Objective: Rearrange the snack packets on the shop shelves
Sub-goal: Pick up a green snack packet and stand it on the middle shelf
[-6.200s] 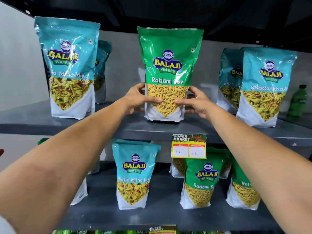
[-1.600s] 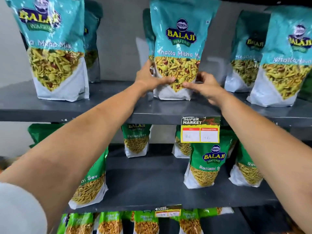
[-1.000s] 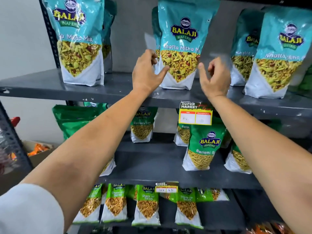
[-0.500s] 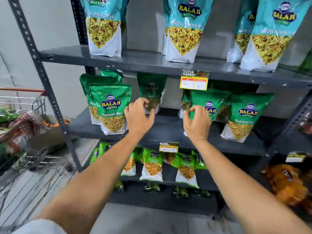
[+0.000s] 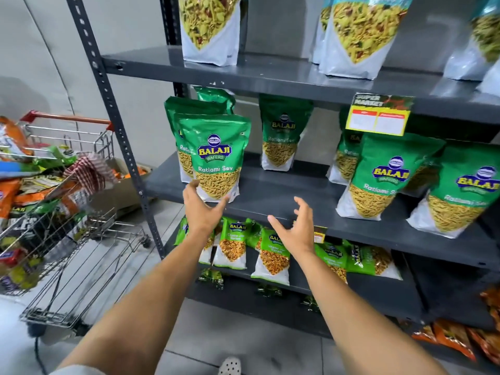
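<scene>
A green Ratlami Sev packet (image 5: 216, 155) stands upright at the left end of the middle shelf (image 5: 276, 196), with more green packets behind it. My left hand (image 5: 201, 209) is open just below its bottom edge, fingers spread, holding nothing. My right hand (image 5: 296, 228) hangs open in front of the shelf's bare middle. One green packet (image 5: 282, 132) stands at the back centre; two more (image 5: 384, 174) (image 5: 460, 196) stand at the right. Teal Khatta Mitha Mix packets (image 5: 354, 36) line the top shelf (image 5: 270, 74).
Small green packets (image 5: 232, 243) fill the lower shelf. A wire shopping trolley (image 5: 65, 212) heaped with snack packets stands at the left beside the rack's upright post (image 5: 108, 104). A yellow price tag (image 5: 378, 115) hangs from the top shelf. Orange packets (image 5: 457, 336) lie bottom right.
Both hands have left the teal packet on the top shelf and dropped to the middle shelf. The view has swung down and left, bringing the trolley into sight.
</scene>
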